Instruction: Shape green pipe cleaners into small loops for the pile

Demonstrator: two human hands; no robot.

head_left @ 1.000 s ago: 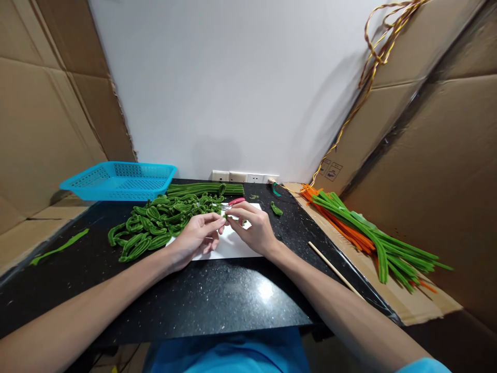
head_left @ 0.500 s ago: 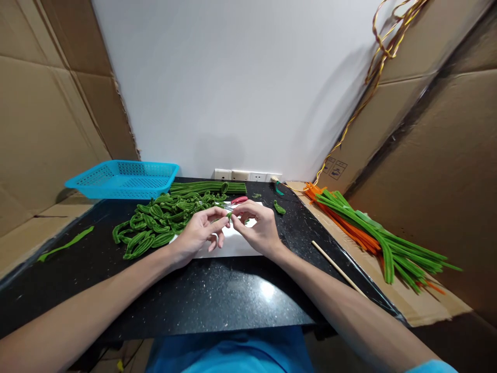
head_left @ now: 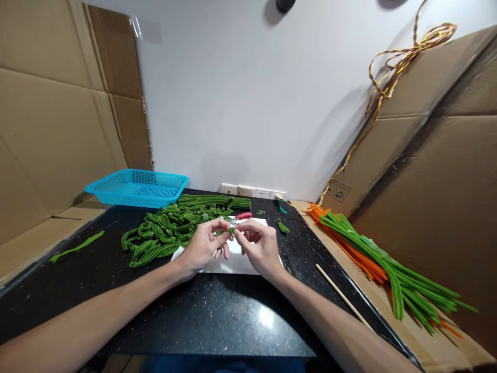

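Between my fingertips is a small piece of green pipe cleaner (head_left: 232,230), mostly covered by the fingers. My left hand (head_left: 207,243) pinches it from the left with thumb and forefinger. From the right, my right hand (head_left: 259,243) pinches the same piece. Both hands are over a sheet of white paper (head_left: 233,263). Just behind them lie pliers with red handles (head_left: 244,215). A heap of looped dark green pipe cleaners (head_left: 159,233) spreads to the left of my left hand. One leaf-shaped green loop (head_left: 283,226) lies right of the paper.
Straight dark green pipe cleaners (head_left: 217,201) lie along the back. A blue basket (head_left: 140,189) stands at the back left. Light green pipe cleaners (head_left: 396,274) and orange pipe cleaners (head_left: 357,254) lie on cardboard at right, near a wooden stick (head_left: 344,296). A green strip (head_left: 77,246) is far left.
The camera view has tilted up, so everything sits lower and slightly further right. Both hands keep their pinch on the green piece, with only slight finger movement.
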